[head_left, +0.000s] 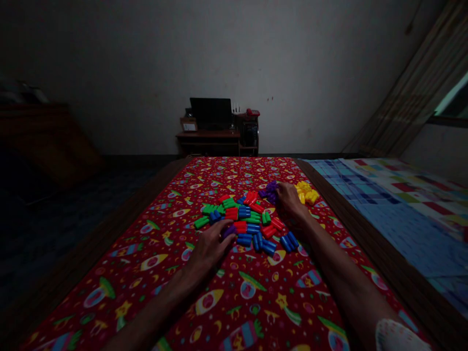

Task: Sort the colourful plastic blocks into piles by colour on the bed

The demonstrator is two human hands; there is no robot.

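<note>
My left hand [214, 240] is closed around a purple building block [228, 231] at the near left edge of a mixed spread of plastic blocks. Red blocks [231, 213], green blocks [213, 208] and blue blocks [269, 247] lie jumbled there. Farther off to the right, my right hand [288, 195] has its fingers curled against a small heap of purple blocks [271, 192]; its fingertips pinch at a block on the heap's right side, partly hidden. Just right of that hand sits a heap of yellow blocks [306, 193].
Under the blocks lies a red cloth [234, 280] printed with rockets and stars, with dark brown borders. A blue checked bedspread [351, 214] is on the right. At the far wall stands a desk [208, 136] with a monitor [211, 113] and a red telephone [252, 112].
</note>
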